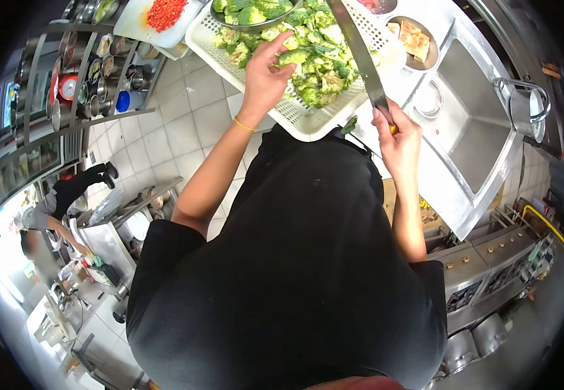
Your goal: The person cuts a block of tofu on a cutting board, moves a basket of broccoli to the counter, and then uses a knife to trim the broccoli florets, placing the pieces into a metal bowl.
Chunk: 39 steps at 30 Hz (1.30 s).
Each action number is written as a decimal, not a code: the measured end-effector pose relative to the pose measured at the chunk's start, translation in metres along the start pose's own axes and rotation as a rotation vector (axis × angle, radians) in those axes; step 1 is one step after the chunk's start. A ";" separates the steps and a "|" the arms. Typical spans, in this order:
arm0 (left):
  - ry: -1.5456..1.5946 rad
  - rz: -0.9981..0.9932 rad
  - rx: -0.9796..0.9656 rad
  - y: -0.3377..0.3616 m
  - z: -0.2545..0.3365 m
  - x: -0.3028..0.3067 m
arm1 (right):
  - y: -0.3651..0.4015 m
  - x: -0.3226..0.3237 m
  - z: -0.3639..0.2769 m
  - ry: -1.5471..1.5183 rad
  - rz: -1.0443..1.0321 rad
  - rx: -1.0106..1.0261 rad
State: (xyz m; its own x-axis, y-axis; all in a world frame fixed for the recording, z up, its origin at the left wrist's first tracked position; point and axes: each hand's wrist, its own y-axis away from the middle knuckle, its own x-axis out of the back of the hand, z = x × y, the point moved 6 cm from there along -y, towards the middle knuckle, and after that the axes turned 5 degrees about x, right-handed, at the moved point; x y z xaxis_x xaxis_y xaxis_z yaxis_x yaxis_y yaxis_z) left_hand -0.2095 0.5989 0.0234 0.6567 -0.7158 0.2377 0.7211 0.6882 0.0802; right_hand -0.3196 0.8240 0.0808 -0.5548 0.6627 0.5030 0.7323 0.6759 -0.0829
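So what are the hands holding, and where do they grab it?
The right hand grips the knife by its handle; the left hand pinches a broccoli floret by one end.

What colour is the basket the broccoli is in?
The basket is white, in the head view.

knife (359, 52): tip runs off the top edge; handle hidden inside the right hand (396, 133)
steel bowl (251, 27): far part cut off by the top edge
co-worker (57, 205), left: head blurred
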 end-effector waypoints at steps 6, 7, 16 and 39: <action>0.456 -0.022 0.326 -0.002 -0.015 -0.003 | 0.003 -0.001 0.008 0.101 -0.002 -0.017; 0.771 -0.058 0.531 0.003 -0.023 -0.009 | 0.005 -0.002 0.008 0.101 -0.003 -0.026; 1.094 -0.337 0.531 0.011 -0.004 -0.038 | -0.008 -0.019 -0.029 0.356 -0.025 0.343; 1.042 -0.078 0.576 0.027 0.014 -0.036 | -0.018 -0.034 -0.023 0.516 0.034 0.359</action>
State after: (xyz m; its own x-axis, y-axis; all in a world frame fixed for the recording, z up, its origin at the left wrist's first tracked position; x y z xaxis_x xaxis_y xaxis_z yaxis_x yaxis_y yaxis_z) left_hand -0.2170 0.6448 0.0304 0.6708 -0.3263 -0.6660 0.7364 0.4001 0.5456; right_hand -0.3046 0.7822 0.0856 -0.2058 0.5057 0.8378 0.5180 0.7827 -0.3452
